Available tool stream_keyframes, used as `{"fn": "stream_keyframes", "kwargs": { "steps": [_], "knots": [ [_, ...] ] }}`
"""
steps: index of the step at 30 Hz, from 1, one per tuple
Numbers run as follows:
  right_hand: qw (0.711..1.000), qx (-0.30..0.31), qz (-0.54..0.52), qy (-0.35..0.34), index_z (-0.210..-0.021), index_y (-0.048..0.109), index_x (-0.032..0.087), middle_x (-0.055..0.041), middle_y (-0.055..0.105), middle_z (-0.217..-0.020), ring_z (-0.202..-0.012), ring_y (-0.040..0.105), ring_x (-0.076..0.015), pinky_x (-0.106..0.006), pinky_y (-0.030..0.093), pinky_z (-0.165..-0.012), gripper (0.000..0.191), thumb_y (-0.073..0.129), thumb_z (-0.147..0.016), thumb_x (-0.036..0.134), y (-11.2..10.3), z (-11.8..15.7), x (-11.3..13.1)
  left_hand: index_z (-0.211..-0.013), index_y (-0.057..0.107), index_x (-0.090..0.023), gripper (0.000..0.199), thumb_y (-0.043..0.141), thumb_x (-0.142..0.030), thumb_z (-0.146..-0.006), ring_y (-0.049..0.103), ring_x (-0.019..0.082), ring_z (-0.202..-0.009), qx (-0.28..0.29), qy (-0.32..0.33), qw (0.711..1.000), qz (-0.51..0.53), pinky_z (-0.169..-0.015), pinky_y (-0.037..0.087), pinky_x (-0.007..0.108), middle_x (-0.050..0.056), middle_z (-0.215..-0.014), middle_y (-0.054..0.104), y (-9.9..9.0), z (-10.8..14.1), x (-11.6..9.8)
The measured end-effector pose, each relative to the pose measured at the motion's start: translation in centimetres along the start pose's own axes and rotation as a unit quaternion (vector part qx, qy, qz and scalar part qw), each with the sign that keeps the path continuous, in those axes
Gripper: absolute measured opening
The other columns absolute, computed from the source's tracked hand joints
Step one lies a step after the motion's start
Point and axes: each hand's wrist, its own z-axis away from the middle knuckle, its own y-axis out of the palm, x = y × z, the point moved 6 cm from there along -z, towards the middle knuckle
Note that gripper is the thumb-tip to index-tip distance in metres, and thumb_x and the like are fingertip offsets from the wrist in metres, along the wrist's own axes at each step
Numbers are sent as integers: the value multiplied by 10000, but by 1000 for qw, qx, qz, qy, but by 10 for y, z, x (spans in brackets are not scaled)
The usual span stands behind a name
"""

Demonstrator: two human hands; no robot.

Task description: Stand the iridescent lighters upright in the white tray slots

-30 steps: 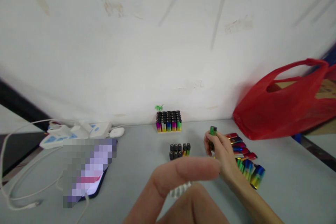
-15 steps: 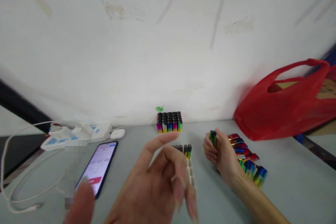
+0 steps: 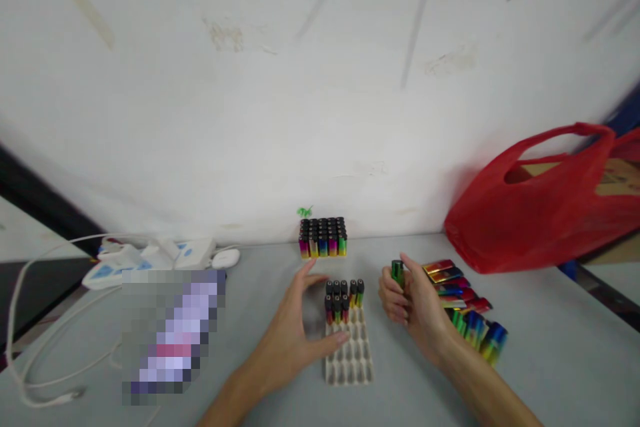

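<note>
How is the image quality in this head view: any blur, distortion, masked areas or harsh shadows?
Head view: lighting is flat and even, with only faint shadows under the left hand and right hand. The wide lens bows the table edge and wall; the corners are soft. A pixelated block masks something left of the tray. The green lighter in the right hand is slightly soft, the red bag clear.
</note>
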Motion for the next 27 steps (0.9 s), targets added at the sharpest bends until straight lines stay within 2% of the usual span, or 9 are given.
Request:
{"fn": "stream_keyframes", "kwargs": {
  "steps": [3,8,15,19,27],
  "knots": [
    [1000,2,12,-2,-629,408,255,111,244,-532,-463,160,-88,-266,143,-458,637,645,-866,797,2,0,-1,-1695,273,-292,1113,942,-318,-807,558,392,-1484,0,-2,1000,-13,-1307,351,637,162,-1560,599,2,-2,1],
    [1000,9,18,-11,-608,341,260,124,172,-542,-486,73,-82,-271,78,-455,673,669,-851,796,5,0,-3,-1682,343,-274,1041,917,-273,-813,593,386,-1448,-9,-13,999,-32,-1286,392,611,156,-1527,624,4,-3,6],
    [999,16,36,18,-611,304,261,125,149,-552,-490,67,-75,-273,54,-467,694,663,-828,814,11,3,-9,-1641,419,-266,984,913,-242,-789,660,371,-1343,-10,-13,999,-39,-1227,458,585,134,-1405,697,3,-5,5],
    [999,6,44,29,-609,306,269,123,141,-554,-497,56,-84,-291,38,-472,673,625,-842,813,9,3,-14,-1627,447,-272,962,921,-249,-790,664,380,-1338,-11,-10,999,-38,-1216,463,587,132,-1392,710,3,-4,4],
    [998,-17,58,26,-600,271,280,118,132,-555,-495,55,-86,-291,44,-469,592,566,-885,707,4,1,-18,-1606,463,-265,877,869,-238,-829,677,352,-1330,-12,-19,999,-25,-1216,461,543,113,-1361,731,3,-7,6]
  ]
}}
